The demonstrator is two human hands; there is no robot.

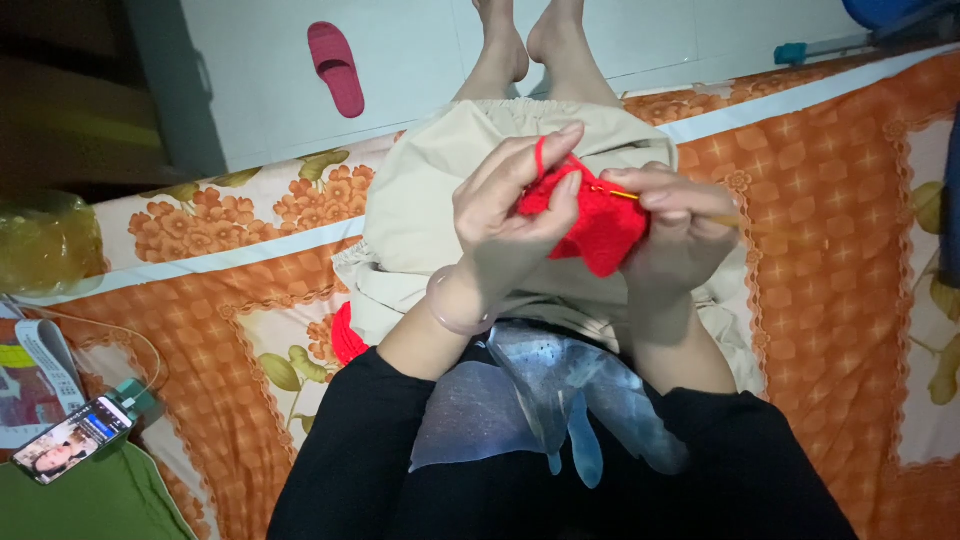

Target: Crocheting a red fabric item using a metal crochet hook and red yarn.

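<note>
Holding the red crochet piece up over my lap, I have my left hand closed around its left edge, thumb and forefinger pinching the fabric while a loop of red yarn runs up over my raised finger. My right hand is curled shut on the crochet hook, whose yellow shaft points left into the top edge of the piece; the handle end sticks out past my knuckles to the right. A clear bangle sits on my left wrist.

I judge I am in the middle of a stitch along the top row: the hook tip is at the fabric, though whether it already carries a loop is too small to tell. The next move, as I see it, calls for keeping the yarn taut over the left finger and turning the hook just enough to catch it without splitting the strand.

A ball of red yarn lies on the orange floral bedsheet beside my left thigh. A phone rests further left, and a pink slipper lies on the floor beyond my feet.
</note>
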